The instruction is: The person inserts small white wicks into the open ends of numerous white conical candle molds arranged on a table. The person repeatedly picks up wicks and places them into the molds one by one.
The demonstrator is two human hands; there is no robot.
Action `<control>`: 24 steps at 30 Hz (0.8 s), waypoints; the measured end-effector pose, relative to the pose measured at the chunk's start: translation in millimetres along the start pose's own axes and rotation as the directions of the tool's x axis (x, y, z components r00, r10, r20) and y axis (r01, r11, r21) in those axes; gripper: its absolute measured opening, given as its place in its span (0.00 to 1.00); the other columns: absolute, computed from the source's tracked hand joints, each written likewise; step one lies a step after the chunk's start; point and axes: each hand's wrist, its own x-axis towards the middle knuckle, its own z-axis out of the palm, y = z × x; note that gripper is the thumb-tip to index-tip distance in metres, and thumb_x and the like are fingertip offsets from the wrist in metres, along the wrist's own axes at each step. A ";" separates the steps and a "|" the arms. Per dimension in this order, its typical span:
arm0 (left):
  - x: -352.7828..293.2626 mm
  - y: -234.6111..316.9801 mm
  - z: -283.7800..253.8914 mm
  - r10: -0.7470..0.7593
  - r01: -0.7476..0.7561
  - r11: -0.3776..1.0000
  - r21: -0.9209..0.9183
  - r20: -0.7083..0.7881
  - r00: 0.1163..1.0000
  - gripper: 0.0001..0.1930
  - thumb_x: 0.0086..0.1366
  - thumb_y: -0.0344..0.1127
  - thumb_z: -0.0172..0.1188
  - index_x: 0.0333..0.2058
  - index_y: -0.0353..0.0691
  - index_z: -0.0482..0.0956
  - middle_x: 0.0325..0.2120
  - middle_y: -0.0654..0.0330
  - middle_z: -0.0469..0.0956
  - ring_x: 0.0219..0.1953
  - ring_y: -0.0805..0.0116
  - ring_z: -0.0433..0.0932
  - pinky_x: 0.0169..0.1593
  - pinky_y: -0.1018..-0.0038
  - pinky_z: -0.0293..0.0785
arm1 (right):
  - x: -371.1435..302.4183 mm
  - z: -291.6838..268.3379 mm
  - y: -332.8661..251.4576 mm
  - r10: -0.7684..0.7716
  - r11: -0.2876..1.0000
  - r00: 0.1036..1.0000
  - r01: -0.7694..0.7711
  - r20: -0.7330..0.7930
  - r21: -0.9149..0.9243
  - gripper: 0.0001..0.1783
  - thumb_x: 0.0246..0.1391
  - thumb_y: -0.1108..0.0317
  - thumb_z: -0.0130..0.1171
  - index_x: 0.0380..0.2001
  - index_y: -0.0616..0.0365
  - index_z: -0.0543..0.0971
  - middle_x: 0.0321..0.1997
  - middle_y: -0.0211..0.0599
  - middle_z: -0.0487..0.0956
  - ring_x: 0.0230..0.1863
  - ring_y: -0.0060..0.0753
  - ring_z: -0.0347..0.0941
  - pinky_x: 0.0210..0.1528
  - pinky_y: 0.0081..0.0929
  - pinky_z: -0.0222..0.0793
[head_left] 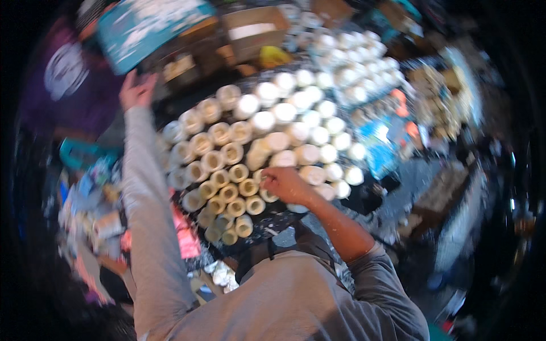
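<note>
My left arm is stretched far out to the left. The left hand (138, 90) is open, fingers apart, just below the corner of a teal board with white smears (153, 25). Bent in over the table, my right hand (280, 181) has its fingers curled together; whether something small is in them is hidden by blur. Beneath and around it stand rows of round, upright pale cups. Those on the left are hollow cream cups (228, 193) with open tops. Toward the right are cups with white tops (307, 154), which look filled.
More white cups (352, 62) stand at the back right, near a blue plastic bag (380, 150). Cardboard boxes (256, 31) and a yellow item (275, 57) are at the back. Pink material (185, 233) lies at the near left, a teal crate (85, 153) beyond it.
</note>
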 end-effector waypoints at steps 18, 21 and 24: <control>-42.4 44.4 106.1 -0.050 0.025 0.996 0.085 0.299 0.953 0.38 0.54 0.09 0.47 0.67 0.25 0.60 0.67 0.41 0.66 0.70 0.39 0.66 0.73 0.31 0.62 | -141.9 -32.3 89.9 0.213 0.944 0.942 -0.129 -0.260 0.304 0.20 0.63 0.58 0.68 0.53 0.59 0.84 0.38 0.37 0.87 0.40 0.30 0.83 0.45 0.31 0.78; -116.9 37.0 122.4 -0.067 0.020 0.990 0.137 0.347 0.935 0.37 0.53 0.12 0.51 0.66 0.26 0.62 0.67 0.43 0.68 0.69 0.40 0.67 0.72 0.32 0.65 | -149.7 -53.8 95.6 0.222 0.926 0.925 -0.101 -0.309 0.364 0.19 0.65 0.58 0.66 0.53 0.59 0.84 0.41 0.38 0.87 0.43 0.29 0.83 0.48 0.31 0.78; -214.1 14.9 133.1 -0.103 0.011 0.975 0.220 0.408 0.907 0.37 0.52 0.18 0.57 0.65 0.32 0.68 0.61 0.48 0.74 0.63 0.45 0.74 0.69 0.36 0.70 | -155.3 -78.9 109.6 0.135 0.894 0.888 0.082 -0.439 0.440 0.16 0.68 0.68 0.64 0.53 0.66 0.82 0.39 0.31 0.85 0.39 0.17 0.78 0.44 0.23 0.76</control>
